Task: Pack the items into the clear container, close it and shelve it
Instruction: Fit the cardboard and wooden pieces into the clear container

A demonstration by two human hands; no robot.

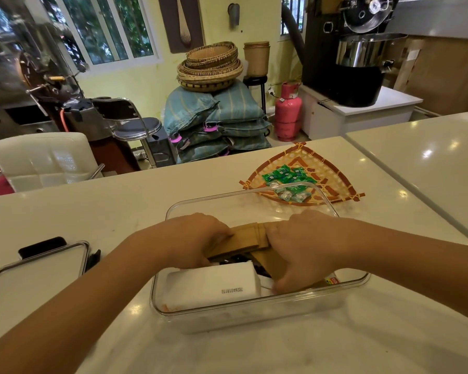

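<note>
A clear container (250, 306) stands on the white counter in front of me. Inside it lies a white packet (214, 288) with a printed date, and behind that a stack of brown paper packets (246, 237). My left hand (197, 238) grips the left end of the brown stack. My right hand (300, 247) grips its right end, fingers reaching down into the container. Some dark items under the stack are mostly hidden. The container's clear lid (35, 268) with black clips lies to the left. A woven bamboo tray (333, 184) beyond the container holds several green wrapped candies (287, 176).
A seam (405, 190) splits the counter (119, 206) from a second white surface on the right. Beyond the far edge stand a white chair (43, 157), a metal stool (135, 128), stacked sacks with baskets, a pink gas cylinder (288, 112) and a roasting machine.
</note>
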